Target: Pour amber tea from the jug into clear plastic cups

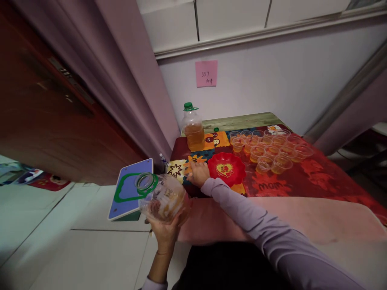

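My left hand (165, 230) is wrapped round the underside of a big clear plastic jug (169, 197) with a green carrying handle. The jug is uncapped and tilted, its mouth facing left, with a little amber liquid inside. Over the patterned tablecloth, my right hand (199, 174) is closed with curled fingers, just left of a red scalloped plate (226, 169); what it holds, if anything, is hidden. Behind it a second jug (195, 135), capped in green, stands upright, partly filled with amber liquid. A loose green cap (216, 129) lies beyond the plate.
Several clear plastic cups (266, 151) of amber liquid stand in rows at the right of the table. A blue-topped stool (131, 187) is left of the table, by a small bottle (163, 159). A pink note (206, 73) hangs on the wall; a curtain (139, 80) borders the left side.
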Motion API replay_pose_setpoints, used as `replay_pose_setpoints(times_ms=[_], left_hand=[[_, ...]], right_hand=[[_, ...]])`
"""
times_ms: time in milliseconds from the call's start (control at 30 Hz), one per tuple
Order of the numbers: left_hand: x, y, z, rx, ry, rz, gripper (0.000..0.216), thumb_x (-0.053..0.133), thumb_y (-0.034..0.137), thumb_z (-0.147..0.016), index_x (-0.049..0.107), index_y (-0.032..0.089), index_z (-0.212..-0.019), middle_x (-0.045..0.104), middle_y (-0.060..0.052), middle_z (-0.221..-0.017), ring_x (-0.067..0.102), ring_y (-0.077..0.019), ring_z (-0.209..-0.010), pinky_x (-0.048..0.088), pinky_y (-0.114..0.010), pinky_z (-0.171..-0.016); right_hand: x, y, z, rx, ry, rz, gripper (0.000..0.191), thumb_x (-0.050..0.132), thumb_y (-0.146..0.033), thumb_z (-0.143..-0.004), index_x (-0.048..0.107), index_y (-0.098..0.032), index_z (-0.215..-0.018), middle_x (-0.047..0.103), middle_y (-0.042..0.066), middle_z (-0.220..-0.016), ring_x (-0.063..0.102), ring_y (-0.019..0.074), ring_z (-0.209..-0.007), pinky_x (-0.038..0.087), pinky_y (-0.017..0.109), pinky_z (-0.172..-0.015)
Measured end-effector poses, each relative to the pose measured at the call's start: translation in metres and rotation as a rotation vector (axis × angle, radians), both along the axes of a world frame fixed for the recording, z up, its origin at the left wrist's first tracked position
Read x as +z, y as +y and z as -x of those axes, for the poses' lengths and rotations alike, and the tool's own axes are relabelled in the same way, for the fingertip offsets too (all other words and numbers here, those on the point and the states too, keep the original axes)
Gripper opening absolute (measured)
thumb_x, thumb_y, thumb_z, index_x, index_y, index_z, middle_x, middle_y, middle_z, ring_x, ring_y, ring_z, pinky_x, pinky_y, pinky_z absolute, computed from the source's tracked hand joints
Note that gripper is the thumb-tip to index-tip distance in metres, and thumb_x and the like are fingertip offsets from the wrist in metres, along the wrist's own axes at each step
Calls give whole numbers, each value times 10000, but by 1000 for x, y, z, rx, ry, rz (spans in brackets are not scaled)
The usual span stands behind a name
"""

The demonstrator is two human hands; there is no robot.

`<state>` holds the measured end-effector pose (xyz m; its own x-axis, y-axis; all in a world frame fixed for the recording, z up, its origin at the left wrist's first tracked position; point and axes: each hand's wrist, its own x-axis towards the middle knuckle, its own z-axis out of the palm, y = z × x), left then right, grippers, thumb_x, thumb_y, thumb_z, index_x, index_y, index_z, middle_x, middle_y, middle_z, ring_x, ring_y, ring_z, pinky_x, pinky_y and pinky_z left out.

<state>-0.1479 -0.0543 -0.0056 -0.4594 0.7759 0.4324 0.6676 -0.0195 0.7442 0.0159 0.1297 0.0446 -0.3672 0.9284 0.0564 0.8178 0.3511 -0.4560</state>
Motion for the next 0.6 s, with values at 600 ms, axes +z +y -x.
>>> replay_pose_setpoints(times_ms=[600], left_hand=[[15, 14, -3, 64, -187, -118, 1087, 957, 615, -588, 498, 209, -1486, 642, -142, -1341, 656, -368, -1299, 521, -591, -1172]], right_hand=[[-48, 1, -163, -397, 153, -94, 850, 791, -360, -900, 429, -85, -1619, 746, 243, -1355, 749, 364, -1214, 570, 464, -1033]])
